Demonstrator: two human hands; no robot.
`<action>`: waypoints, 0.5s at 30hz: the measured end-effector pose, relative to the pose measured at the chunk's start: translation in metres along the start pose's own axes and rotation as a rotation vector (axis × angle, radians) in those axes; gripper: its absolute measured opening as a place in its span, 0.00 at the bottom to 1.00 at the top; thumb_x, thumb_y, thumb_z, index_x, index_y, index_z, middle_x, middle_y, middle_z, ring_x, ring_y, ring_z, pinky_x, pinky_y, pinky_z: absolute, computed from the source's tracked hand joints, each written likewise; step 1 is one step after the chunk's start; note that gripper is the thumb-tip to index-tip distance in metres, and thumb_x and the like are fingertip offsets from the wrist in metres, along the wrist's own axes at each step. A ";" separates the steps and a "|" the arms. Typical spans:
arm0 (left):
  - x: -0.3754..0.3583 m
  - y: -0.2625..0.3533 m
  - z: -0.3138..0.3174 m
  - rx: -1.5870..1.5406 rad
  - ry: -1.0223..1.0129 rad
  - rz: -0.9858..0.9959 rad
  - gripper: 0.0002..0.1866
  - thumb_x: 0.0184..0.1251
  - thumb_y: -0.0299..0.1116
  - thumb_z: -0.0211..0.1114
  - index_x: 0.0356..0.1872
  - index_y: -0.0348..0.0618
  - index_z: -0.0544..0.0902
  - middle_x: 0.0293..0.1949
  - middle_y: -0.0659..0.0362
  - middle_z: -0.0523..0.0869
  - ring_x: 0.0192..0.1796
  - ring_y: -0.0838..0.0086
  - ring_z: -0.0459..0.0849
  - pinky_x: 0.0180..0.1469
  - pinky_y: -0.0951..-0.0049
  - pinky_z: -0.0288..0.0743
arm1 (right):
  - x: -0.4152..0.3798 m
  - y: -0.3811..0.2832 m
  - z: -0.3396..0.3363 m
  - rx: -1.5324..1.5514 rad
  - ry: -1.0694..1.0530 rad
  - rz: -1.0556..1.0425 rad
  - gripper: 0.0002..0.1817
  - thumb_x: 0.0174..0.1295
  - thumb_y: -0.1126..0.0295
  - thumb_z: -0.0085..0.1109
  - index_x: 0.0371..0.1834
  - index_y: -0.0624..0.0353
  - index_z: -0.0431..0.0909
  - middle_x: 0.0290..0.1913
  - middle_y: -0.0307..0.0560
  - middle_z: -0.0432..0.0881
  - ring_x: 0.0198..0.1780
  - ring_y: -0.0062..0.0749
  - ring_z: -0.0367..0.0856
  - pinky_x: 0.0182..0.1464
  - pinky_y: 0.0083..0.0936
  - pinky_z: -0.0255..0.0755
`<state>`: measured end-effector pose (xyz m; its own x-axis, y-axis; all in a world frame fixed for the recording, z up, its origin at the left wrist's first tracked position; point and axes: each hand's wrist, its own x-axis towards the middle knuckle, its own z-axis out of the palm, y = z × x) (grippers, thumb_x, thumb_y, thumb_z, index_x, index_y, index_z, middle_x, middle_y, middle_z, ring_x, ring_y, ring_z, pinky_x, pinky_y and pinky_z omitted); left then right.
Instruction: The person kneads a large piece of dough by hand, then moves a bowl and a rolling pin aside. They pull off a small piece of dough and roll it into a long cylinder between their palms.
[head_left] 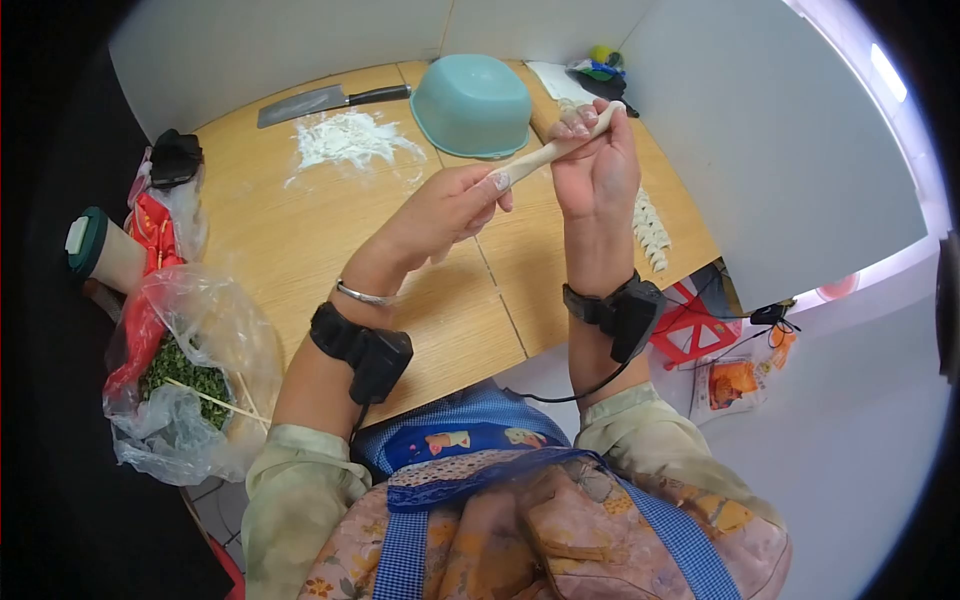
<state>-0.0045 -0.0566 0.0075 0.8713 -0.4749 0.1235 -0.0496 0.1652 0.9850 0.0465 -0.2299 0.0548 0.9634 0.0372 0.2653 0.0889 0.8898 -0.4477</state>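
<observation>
A pale rope of dough [548, 155] is stretched slantwise above the wooden table. Its lower end is in my left hand [445, 212], with the fingers closed around it and the thumb on top. My right hand [597, 165] is raised, palm toward me, and its curled fingers and thumb grip the upper end. Flour dusts the fingers. Behind the dough, a light blue plastic basin [472, 100] sits upside down. Near my right wrist lies a row of small pale dough pieces [651, 232] on the table.
A cleaver [305, 104] and scattered white flour [350, 138] lie at the back left of the table [340, 230]. A plastic bag of chopped greens [185, 375] and a lidded cup [105, 250] stand at the left. Panels rise behind and to the right.
</observation>
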 end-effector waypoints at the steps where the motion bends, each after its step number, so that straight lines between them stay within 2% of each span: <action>1: -0.002 0.002 -0.001 0.019 -0.010 -0.017 0.16 0.79 0.44 0.51 0.42 0.42 0.81 0.22 0.72 0.67 0.24 0.88 0.62 0.24 0.85 0.55 | 0.000 -0.001 0.000 0.002 0.001 0.002 0.13 0.79 0.61 0.35 0.44 0.58 0.65 0.29 0.41 0.67 0.29 0.28 0.66 0.35 0.29 0.66; 4: -0.008 0.008 -0.012 0.178 0.017 -0.047 0.16 0.78 0.43 0.54 0.43 0.39 0.82 0.20 0.72 0.66 0.22 0.86 0.62 0.25 0.81 0.58 | 0.003 -0.008 -0.005 0.009 -0.001 -0.022 0.13 0.79 0.61 0.35 0.44 0.58 0.65 0.29 0.41 0.67 0.31 0.29 0.66 0.39 0.31 0.68; 7: -0.004 0.010 -0.029 0.194 0.094 -0.016 0.17 0.76 0.43 0.55 0.45 0.38 0.82 0.20 0.71 0.67 0.23 0.85 0.65 0.27 0.81 0.62 | 0.003 -0.008 -0.004 -0.031 -0.027 -0.060 0.12 0.79 0.62 0.36 0.44 0.59 0.66 0.31 0.42 0.70 0.34 0.30 0.70 0.41 0.32 0.68; 8: -0.004 0.009 -0.033 0.194 0.096 -0.017 0.17 0.76 0.43 0.55 0.45 0.38 0.82 0.20 0.71 0.67 0.23 0.85 0.65 0.27 0.81 0.62 | 0.001 -0.006 -0.004 -0.116 0.060 -0.106 0.13 0.78 0.61 0.38 0.44 0.59 0.68 0.33 0.43 0.73 0.36 0.30 0.72 0.42 0.32 0.68; 9: -0.006 0.014 -0.035 0.220 0.103 0.003 0.16 0.76 0.41 0.56 0.45 0.38 0.82 0.20 0.70 0.70 0.23 0.85 0.67 0.28 0.82 0.64 | 0.000 -0.004 -0.005 -0.201 0.148 -0.152 0.13 0.78 0.61 0.40 0.44 0.58 0.69 0.35 0.43 0.76 0.38 0.30 0.74 0.43 0.32 0.68; 10: -0.009 0.017 -0.037 0.245 0.109 0.023 0.15 0.75 0.40 0.57 0.45 0.38 0.82 0.21 0.70 0.73 0.24 0.85 0.69 0.29 0.82 0.66 | -0.001 -0.003 -0.007 -0.200 0.148 -0.149 0.13 0.78 0.61 0.40 0.44 0.58 0.69 0.35 0.43 0.76 0.38 0.30 0.74 0.43 0.32 0.68; 11: -0.011 0.020 -0.038 0.246 0.111 0.021 0.15 0.75 0.40 0.57 0.45 0.38 0.82 0.21 0.70 0.73 0.24 0.85 0.69 0.29 0.82 0.66 | -0.002 -0.003 -0.008 -0.323 0.185 -0.194 0.12 0.77 0.60 0.42 0.44 0.58 0.70 0.37 0.43 0.78 0.40 0.29 0.75 0.45 0.31 0.69; 12: -0.014 0.021 -0.039 0.262 0.189 0.028 0.13 0.74 0.38 0.59 0.45 0.38 0.82 0.22 0.68 0.76 0.25 0.84 0.72 0.30 0.82 0.68 | -0.002 -0.002 -0.012 -0.445 0.221 -0.240 0.12 0.76 0.60 0.45 0.44 0.57 0.72 0.39 0.43 0.80 0.42 0.28 0.76 0.46 0.31 0.69; 13: -0.016 0.023 -0.041 0.278 0.266 0.035 0.12 0.73 0.36 0.61 0.46 0.37 0.82 0.23 0.66 0.78 0.26 0.84 0.74 0.31 0.83 0.69 | -0.003 -0.001 -0.016 -0.444 0.221 -0.238 0.12 0.76 0.60 0.45 0.44 0.57 0.72 0.39 0.43 0.80 0.42 0.28 0.76 0.46 0.31 0.69; 14: -0.018 0.024 -0.046 0.279 0.267 0.034 0.12 0.73 0.36 0.61 0.46 0.37 0.82 0.23 0.66 0.78 0.26 0.84 0.74 0.31 0.83 0.69 | -0.004 0.000 -0.020 -0.481 0.231 -0.235 0.12 0.76 0.60 0.46 0.45 0.57 0.73 0.39 0.43 0.82 0.43 0.26 0.76 0.48 0.30 0.68; 15: -0.020 0.028 -0.054 0.162 0.310 0.103 0.12 0.71 0.35 0.62 0.47 0.38 0.82 0.26 0.64 0.81 0.27 0.84 0.76 0.32 0.83 0.71 | -0.006 0.001 -0.021 -0.519 0.240 -0.232 0.12 0.75 0.60 0.47 0.45 0.56 0.74 0.40 0.43 0.83 0.43 0.25 0.76 0.50 0.29 0.68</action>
<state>0.0028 0.0047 0.0264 0.9630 -0.1746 0.2053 -0.1999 0.0481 0.9786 0.0461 -0.2387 0.0350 0.9289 -0.2880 0.2329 0.3563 0.5230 -0.7743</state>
